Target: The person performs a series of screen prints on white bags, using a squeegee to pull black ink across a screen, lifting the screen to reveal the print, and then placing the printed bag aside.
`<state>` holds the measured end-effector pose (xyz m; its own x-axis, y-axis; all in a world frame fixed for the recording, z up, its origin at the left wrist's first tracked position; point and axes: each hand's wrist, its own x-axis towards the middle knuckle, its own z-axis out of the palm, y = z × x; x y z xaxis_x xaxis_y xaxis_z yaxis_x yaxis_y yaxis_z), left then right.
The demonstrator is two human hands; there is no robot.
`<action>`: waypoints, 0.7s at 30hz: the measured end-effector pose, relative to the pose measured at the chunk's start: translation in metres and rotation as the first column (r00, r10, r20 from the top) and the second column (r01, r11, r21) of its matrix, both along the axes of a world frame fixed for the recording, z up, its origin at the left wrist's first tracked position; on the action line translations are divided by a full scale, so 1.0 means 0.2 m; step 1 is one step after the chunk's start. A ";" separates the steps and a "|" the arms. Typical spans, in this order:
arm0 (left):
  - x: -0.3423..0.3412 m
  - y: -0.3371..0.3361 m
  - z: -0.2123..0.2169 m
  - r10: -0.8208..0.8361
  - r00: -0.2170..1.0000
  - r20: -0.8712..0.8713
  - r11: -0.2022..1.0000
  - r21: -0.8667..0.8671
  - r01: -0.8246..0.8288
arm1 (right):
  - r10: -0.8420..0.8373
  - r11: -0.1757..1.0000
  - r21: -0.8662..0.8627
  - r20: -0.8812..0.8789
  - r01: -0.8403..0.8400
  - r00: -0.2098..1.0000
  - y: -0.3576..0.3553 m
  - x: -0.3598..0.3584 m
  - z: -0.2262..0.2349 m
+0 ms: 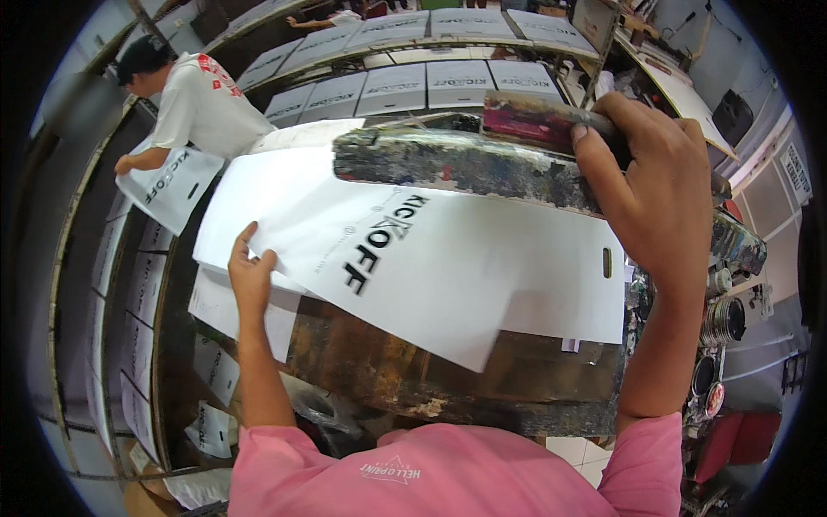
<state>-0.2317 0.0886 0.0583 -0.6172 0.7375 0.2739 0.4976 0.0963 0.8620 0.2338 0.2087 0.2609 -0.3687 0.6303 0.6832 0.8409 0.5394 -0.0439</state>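
Note:
A flat white bag (448,284) with black lettering and a slot-shaped handle hole lies askew on the stained worktable (370,362). At its left end, my left hand (251,274) pinches the edge between thumb and fingers, above a stack of white bags (233,211). My right hand (650,172) is closed around a squeegee (530,119) smeared with magenta ink. Just below the squeegee, a paint-crusted screen frame (448,164) is raised over the far part of the bag. Part of the squeegee is hidden by my right fingers.
To the left, another person (202,108) holds a similar printed bag (177,189) beside drying racks (155,345). More racks with printed bags (392,86) stand beyond the table. Cans and round containers (724,320) sit at the right.

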 end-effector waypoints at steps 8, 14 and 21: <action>-1.10 -0.05 -0.04 0.224 0.670 -0.708 0.782 -0.280 -0.556 | 0.102 0.993 0.075 -0.075 -0.096 0.992 -0.03 -0.04 -0.04; 0.48 0.01 0.13 -0.638 0.686 0.349 0.740 0.033 0.672 | -0.055 0.998 -0.021 0.069 0.057 0.996 -0.21 0.04 -0.24; 1.14 -0.48 -0.39 -0.350 0.086 0.933 0.867 0.288 0.407 | 0.222 0.828 -0.558 0.245 -0.050 0.944 -0.50 0.15 -0.92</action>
<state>-0.0047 -0.0077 -0.0199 -0.0019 0.9527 -0.3038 -0.7018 0.2152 0.6791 0.2632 0.1084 0.0777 -0.6028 0.7917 0.0994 0.7810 0.6109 -0.1300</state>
